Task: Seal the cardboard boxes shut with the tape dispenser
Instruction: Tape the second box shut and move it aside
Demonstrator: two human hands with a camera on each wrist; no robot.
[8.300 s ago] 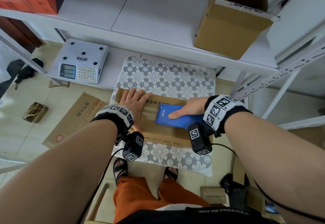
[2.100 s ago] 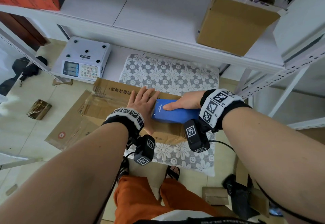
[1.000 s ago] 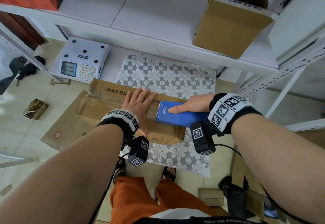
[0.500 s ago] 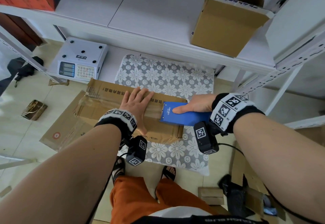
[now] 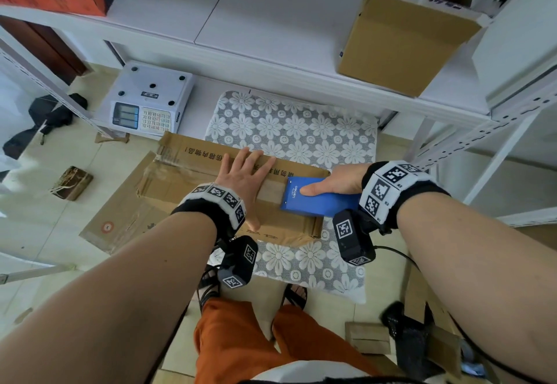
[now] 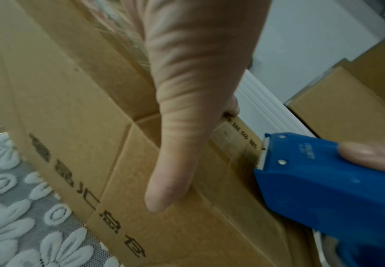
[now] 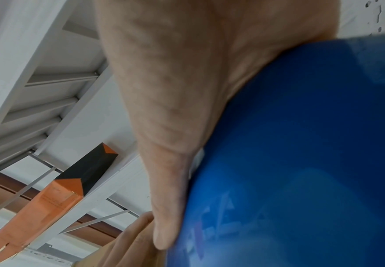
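Pressing flat on the cardboard box [image 5: 193,172], left hand [image 5: 241,178] has fingers straight and spread. Box lies across a floral cushion [image 5: 295,130], overhanging its left edge. Right hand [image 5: 334,186] grips the blue tape dispenser [image 5: 313,199] (index finger laid along its top), serrated edge against the tape strip [image 6: 237,146] on the box.
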